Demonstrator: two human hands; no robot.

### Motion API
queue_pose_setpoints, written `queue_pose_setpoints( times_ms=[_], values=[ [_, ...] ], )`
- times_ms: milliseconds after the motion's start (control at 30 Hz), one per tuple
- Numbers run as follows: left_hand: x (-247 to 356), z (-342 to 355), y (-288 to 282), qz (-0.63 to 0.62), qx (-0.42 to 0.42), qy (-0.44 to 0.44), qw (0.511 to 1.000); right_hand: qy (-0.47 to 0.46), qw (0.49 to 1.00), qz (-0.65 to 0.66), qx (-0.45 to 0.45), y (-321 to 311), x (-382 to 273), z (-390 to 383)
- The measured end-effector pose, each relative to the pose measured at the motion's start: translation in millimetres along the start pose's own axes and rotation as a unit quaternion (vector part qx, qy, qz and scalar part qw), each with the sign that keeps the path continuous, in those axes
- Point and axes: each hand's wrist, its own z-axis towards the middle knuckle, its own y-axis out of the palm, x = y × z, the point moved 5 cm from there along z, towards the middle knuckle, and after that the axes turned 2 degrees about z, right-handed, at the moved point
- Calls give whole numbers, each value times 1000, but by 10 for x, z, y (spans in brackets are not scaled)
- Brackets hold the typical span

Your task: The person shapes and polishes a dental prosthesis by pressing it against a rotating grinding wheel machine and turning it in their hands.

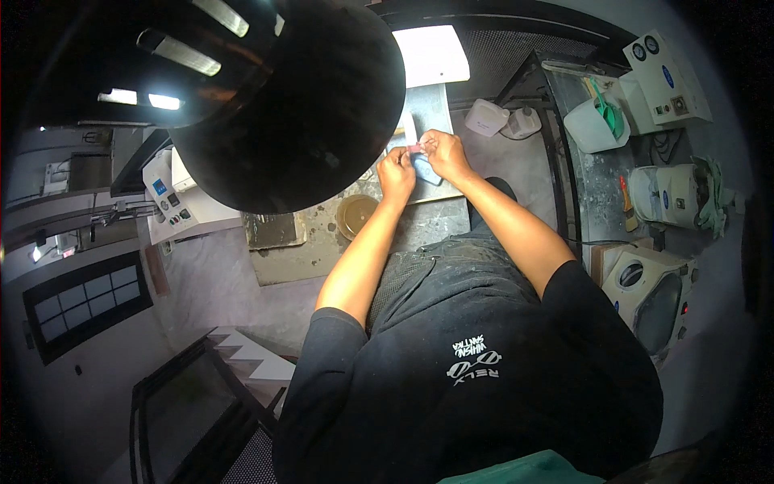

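Both of my hands meet over the workbench in front of me. A small reddish-pink piece sits between them, too small to name. My left hand is closed, its fingertips pinching the left side of that piece. From the other side, the fingers of my right hand are bent and pressed together at the piece. Just below the hands lies a bluish item, partly covered by them. A round brown dish stands to the left of my left forearm.
A large black lamp shade hangs close at the upper left and hides part of the bench. White plastic jugs stand beyond my right hand. Along the right runs a side bench with a white bucket and several machines.
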Motion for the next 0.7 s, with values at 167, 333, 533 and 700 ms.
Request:
queue_pose_setpoints(
  times_ms=[167,333,533,700],
  values=[
    [-22,129,-130,36,4,62,997,15,996,92,15,176,20,-157],
    [7,203,-112,78,-18,117,990,3,997,66,37,182,12,-182],
    [8,191,-93,74,-17,126,989,-64,990,93,83,171,-5,-179],
    [-10,126,-82,68,13,111,991,-33,999,19,39,145,13,-160]
  ],
)
